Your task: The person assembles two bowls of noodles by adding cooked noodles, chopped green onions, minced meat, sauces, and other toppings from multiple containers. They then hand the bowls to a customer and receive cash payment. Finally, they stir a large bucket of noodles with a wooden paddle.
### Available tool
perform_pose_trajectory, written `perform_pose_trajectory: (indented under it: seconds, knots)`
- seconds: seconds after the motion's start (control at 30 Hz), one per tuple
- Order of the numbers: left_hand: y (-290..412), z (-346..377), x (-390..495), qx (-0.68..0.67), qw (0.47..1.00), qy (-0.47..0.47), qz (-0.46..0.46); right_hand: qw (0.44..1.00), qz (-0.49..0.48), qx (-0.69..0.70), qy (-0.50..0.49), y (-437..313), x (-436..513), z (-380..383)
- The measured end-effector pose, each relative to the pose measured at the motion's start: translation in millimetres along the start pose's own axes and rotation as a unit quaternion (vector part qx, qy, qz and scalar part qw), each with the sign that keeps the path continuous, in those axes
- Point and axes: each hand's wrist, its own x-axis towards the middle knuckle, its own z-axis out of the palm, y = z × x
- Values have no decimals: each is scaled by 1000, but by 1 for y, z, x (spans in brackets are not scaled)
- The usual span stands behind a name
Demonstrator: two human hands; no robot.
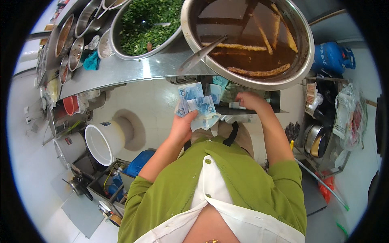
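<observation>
A fanned bunch of bluish banknotes [202, 104] is held in my left hand [183, 126], the thumb pressed across their lower part. To its right, an open drawer [275, 101] below the steel counter holds more paper money, including a blue note [215, 92] and greenish notes [229, 94]. My right hand [250, 100] reaches over this drawer with its fingers bent down. Just under those fingers lies a pale banknote [236, 105]; whether they pinch it I cannot tell.
On the steel counter [136, 69] stand a large bowl of brown broth [308, 60] with a ladle [197, 57], a bowl of chopped greens [115, 45] and several smaller bowls. A white bucket [98, 144] is on the floor at left. A loaded rack [326, 80] and blue gas cylinder [329, 57] stand right.
</observation>
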Motion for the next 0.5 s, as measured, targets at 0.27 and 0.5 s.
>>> perform_pose_trajectory:
  seconds: [0.27, 0.5]
  knots:
    - [8, 26, -12, 258, 963, -62, 53, 893, -281, 334, 104, -81, -94, -21]
    - [7, 74, -33, -3, 992, -106, -64, 859, -198, 95, 462, -84, -85, -8]
